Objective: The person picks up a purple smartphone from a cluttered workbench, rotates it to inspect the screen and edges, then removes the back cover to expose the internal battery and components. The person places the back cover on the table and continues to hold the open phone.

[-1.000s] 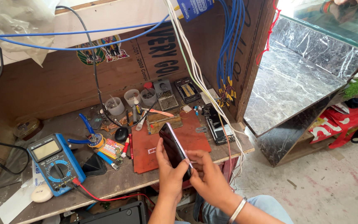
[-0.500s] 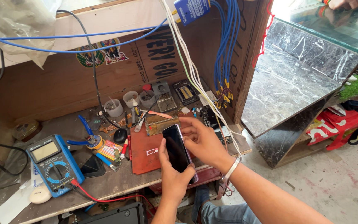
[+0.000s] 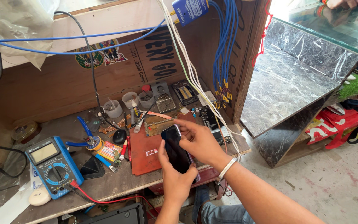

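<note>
Repair workshop: multimeter [image 3: 54,166], cluttered workbench [image 3: 117,184]
</note>
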A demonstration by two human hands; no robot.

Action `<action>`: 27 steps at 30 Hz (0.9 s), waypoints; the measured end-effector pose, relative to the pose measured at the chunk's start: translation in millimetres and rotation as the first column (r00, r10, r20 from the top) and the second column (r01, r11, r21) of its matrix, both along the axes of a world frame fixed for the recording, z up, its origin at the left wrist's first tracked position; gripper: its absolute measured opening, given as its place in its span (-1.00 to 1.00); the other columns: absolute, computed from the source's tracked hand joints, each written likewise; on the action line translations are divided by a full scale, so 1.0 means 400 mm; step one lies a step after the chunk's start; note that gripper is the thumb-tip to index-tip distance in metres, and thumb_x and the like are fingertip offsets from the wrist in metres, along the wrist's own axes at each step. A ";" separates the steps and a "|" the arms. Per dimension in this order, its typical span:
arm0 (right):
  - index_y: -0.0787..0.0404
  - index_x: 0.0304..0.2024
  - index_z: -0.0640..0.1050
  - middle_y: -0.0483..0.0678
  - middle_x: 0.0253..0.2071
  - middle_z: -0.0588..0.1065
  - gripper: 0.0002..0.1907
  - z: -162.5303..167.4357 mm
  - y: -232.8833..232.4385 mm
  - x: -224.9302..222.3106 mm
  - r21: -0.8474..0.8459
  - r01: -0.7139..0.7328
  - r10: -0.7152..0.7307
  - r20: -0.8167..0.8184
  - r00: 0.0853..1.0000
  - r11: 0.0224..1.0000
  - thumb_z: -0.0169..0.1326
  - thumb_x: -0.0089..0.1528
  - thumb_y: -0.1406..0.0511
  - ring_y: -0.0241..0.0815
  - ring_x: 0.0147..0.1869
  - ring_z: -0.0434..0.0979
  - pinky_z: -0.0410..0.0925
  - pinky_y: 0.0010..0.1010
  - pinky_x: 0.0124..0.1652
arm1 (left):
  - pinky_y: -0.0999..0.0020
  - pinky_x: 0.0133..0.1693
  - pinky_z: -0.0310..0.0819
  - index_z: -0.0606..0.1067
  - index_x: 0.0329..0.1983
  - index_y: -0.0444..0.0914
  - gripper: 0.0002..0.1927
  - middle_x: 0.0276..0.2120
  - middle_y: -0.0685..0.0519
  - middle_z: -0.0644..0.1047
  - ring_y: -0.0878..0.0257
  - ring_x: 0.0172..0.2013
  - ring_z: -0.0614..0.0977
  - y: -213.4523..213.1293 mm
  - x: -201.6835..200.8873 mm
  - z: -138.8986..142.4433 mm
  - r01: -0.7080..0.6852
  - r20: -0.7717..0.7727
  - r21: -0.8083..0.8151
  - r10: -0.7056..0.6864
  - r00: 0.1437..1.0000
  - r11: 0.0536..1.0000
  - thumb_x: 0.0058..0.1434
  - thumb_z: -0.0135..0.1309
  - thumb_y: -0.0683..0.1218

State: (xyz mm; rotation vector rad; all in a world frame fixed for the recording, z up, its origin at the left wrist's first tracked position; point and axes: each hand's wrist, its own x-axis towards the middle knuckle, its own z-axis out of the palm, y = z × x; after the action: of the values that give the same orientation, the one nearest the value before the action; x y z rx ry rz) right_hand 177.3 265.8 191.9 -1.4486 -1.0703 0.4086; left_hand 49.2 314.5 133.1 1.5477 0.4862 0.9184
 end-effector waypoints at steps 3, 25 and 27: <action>0.29 0.26 0.47 -0.06 -0.12 0.66 -0.39 0.002 -0.002 0.006 0.057 -0.035 0.034 0.021 0.999 0.998 0.08 0.11 0.45 -0.45 -0.20 0.59 0.48 -0.55 -0.16 | 0.25 0.21 0.32 -0.16 0.50 -0.23 0.13 0.38 -0.15 0.25 0.09 0.27 0.42 -0.006 -0.004 0.011 -0.023 -0.029 0.060 0.025 0.999 0.998 -0.08 0.21 -0.23; 0.35 -0.29 0.63 0.05 -0.50 0.60 -0.84 0.007 0.032 -0.004 0.125 0.314 -0.337 0.274 0.901 0.941 0.17 0.07 0.41 -0.30 -0.47 0.63 0.46 -0.45 -0.41 | 0.31 0.22 0.33 -0.24 0.53 -0.30 0.29 0.18 -0.19 0.46 0.12 0.17 0.53 0.056 -0.035 0.029 0.122 -0.270 0.039 -0.107 0.957 0.992 -0.19 0.28 -0.17; 0.35 -0.32 0.63 0.03 -0.53 0.60 -0.85 0.018 0.038 -0.004 0.096 0.310 -0.324 0.211 0.922 0.946 0.18 0.07 0.39 -0.33 -0.49 0.61 0.45 -0.45 -0.42 | 0.32 0.21 0.32 -0.20 0.53 -0.28 0.26 0.16 -0.17 0.45 0.13 0.16 0.53 0.059 -0.034 0.024 0.099 -0.292 0.018 -0.090 0.952 0.995 -0.19 0.28 -0.18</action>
State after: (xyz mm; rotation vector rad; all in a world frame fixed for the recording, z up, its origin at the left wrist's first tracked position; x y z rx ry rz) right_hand 175.7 280.9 199.2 -1.6065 -0.9907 -0.0213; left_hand 35.4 337.9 142.9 1.7310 0.6026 0.6286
